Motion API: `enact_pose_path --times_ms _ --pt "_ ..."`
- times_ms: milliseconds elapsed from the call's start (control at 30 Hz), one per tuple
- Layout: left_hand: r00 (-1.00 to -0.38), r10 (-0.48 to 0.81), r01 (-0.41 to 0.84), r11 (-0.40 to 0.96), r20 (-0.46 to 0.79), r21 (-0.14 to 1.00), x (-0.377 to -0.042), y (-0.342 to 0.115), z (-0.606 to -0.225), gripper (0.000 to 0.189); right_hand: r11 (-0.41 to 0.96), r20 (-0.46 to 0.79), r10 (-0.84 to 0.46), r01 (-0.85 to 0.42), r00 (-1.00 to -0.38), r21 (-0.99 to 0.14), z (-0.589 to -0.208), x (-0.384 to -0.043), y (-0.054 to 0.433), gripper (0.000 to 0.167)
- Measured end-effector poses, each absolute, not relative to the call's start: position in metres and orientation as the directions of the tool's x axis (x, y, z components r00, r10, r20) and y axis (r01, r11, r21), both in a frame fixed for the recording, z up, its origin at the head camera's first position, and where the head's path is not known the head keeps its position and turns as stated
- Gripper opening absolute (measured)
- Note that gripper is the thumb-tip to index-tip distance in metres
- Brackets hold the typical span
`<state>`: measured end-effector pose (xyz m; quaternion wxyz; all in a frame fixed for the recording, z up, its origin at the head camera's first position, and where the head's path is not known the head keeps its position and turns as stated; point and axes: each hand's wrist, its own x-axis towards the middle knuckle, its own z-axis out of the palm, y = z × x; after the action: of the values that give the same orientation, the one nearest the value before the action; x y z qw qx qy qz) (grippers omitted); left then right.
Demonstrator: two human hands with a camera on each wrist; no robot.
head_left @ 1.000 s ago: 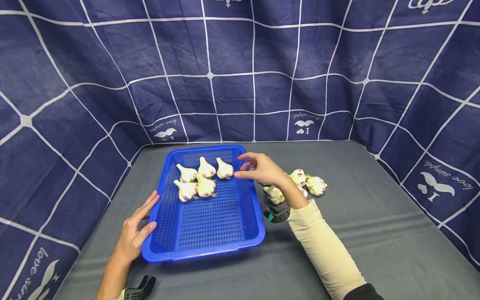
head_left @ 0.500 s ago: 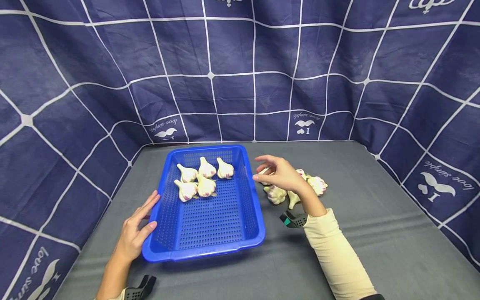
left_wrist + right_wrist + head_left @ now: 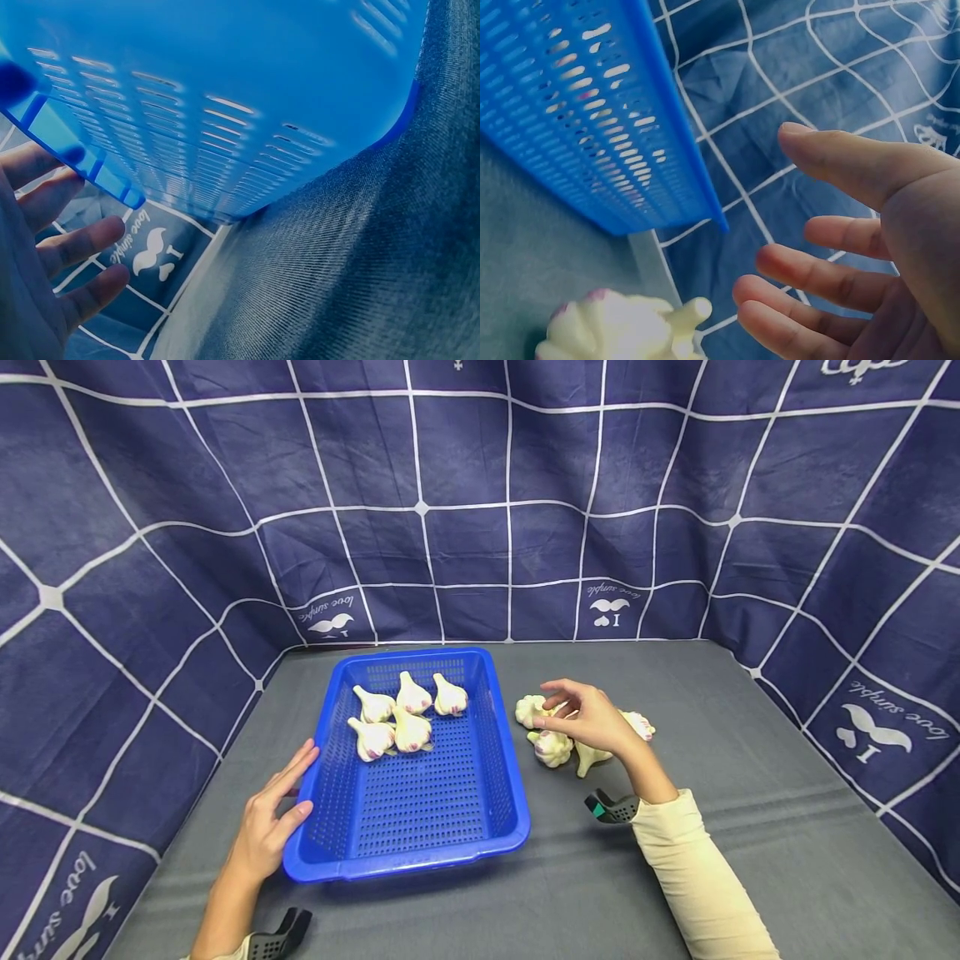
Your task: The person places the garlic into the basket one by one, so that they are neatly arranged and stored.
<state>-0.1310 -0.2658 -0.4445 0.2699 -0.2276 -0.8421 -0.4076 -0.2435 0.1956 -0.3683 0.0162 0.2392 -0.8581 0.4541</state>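
The right hand [image 3: 590, 718] partly hides the garlic pile [image 3: 552, 749].

Bright head view; dim wrist views.

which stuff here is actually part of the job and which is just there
Likely part of the job:
- blue basket, with the left hand at its side
- five garlic bulbs in it
- loose garlic bulbs beside it, near the right hand

Seemingly just there:
- navy patterned cloth
- grey table surface
- black wrist devices
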Motion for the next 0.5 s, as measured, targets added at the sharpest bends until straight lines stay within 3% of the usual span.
enact_pose_path --times_ms 500 --pt "-0.746 0.167 0.611 0.558 0.645 0.562 -0.131 -0.266 -0.445 0.061 0.559 0.253 -0.38 -0.439 -0.89 -0.703 -0.389 -0.246 0.205 0.051"
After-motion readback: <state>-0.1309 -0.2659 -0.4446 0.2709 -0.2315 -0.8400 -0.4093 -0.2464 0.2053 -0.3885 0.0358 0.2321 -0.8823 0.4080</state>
